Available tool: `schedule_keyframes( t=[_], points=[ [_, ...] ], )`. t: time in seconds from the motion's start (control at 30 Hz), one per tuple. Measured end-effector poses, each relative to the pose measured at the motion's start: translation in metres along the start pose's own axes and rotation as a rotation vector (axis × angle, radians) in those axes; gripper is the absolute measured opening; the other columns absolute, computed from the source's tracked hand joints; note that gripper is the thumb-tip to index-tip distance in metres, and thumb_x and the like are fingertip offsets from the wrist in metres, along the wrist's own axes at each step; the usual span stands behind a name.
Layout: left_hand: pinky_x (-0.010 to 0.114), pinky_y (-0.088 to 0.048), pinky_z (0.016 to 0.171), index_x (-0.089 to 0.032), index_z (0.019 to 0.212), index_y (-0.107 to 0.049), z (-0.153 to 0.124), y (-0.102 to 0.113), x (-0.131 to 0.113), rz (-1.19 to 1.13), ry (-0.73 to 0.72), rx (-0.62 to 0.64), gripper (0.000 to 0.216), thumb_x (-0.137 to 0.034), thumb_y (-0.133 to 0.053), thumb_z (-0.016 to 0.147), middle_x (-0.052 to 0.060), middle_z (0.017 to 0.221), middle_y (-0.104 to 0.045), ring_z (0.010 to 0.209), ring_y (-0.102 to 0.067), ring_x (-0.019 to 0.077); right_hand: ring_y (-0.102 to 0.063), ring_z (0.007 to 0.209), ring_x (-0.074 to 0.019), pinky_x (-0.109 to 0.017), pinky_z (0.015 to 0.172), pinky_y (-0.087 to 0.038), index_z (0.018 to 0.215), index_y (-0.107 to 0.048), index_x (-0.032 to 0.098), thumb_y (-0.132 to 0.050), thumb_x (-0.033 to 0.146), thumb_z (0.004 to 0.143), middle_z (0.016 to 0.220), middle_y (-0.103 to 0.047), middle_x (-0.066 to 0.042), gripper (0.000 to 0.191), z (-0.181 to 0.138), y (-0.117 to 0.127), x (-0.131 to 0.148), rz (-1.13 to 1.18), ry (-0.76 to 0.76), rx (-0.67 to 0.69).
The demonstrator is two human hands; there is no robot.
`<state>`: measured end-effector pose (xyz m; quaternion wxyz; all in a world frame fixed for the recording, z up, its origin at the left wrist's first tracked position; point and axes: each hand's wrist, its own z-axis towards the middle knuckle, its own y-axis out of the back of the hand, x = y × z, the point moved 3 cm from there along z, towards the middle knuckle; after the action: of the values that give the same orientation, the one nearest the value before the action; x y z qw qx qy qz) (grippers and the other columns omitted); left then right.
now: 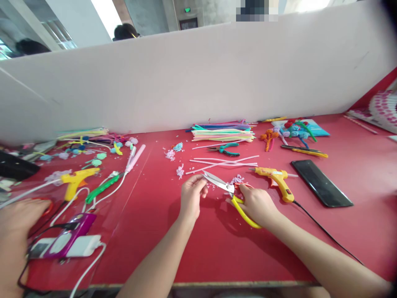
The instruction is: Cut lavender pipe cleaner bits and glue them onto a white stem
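My right hand (256, 203) grips the yellow handles of a pair of scissors (228, 191), whose steel blades point left. My left hand (192, 194) is pinched at the blade tips, fingers together on something too small to make out. Small pink fluffy clippings (236, 179) lie just behind the scissors. Both hands rest low over the red table (217, 244).
A yellow glue gun (277, 179) with a black cord and a black phone (321, 183) lie to the right. Pink pipe cleaners (223, 162), teal pliers (228, 149) and a coloured pipe-cleaner stack (223, 133) lie behind. Another person's hand (18, 217), a second glue gun (76, 180) and chargers sit at left.
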<state>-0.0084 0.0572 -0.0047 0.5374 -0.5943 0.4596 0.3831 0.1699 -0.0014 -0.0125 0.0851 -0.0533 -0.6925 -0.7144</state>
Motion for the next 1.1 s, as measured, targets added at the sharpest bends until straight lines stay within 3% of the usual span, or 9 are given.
schedule_keyframes(
  t=[1.1],
  points=[
    [0.018, -0.028, 0.04, -0.014, 0.07, -0.062, -0.0008, 0.0012, -0.0003, 0.029, -0.042, 0.02, 0.014, -0.028, -0.067, 0.069, -0.005, 0.045, -0.048, 0.04, -0.039, 0.0047, -0.059, 0.053, -0.0188, -0.027, 0.049, -0.016, 0.073, -0.051, 0.018, -0.044, 0.047, 0.084, 0.06, -0.064, -0.006, 0.032, -0.0008, -0.0018, -0.0001, -0.032, 0.002, 0.014]
  ],
)
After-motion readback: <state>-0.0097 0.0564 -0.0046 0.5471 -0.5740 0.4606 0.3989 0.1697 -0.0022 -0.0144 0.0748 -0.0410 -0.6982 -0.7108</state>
